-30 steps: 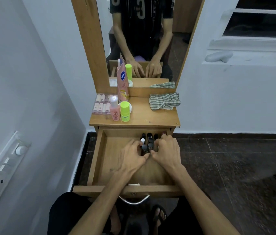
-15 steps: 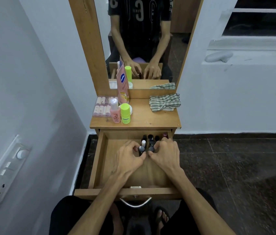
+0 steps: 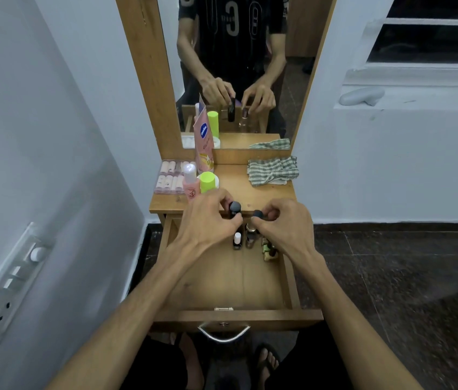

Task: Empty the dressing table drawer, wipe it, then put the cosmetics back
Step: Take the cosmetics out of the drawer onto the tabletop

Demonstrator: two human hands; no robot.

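The wooden drawer (image 3: 289, 280) stands pulled out below the dressing table top (image 3: 267, 197). My left hand (image 3: 208, 220) grips a black tube with a dark cap (image 3: 234, 208), raised above the drawer's back. My right hand (image 3: 284, 223) holds a small bottle with a dark cap (image 3: 257, 214) next to it. Below my hands, a white-capped bottle (image 3: 237, 240), a darker bottle (image 3: 249, 237) and some green-and-brown items (image 3: 267, 250) remain at the drawer's back right. The rest of the drawer floor is bare wood.
On the table top stand a pink tube (image 3: 204, 147), a pink bottle (image 3: 189, 182), a lime-capped container (image 3: 206, 182), a clear box of pink items (image 3: 169, 177) and a checked cloth (image 3: 272, 170). A mirror (image 3: 236, 71) rises behind. A wall stands close on the left; dark floor lies right.
Both hands have lifted from the cluster at the back of the drawer, each with one item, up to the level of the table's front edge. The remaining bottles are now uncovered.
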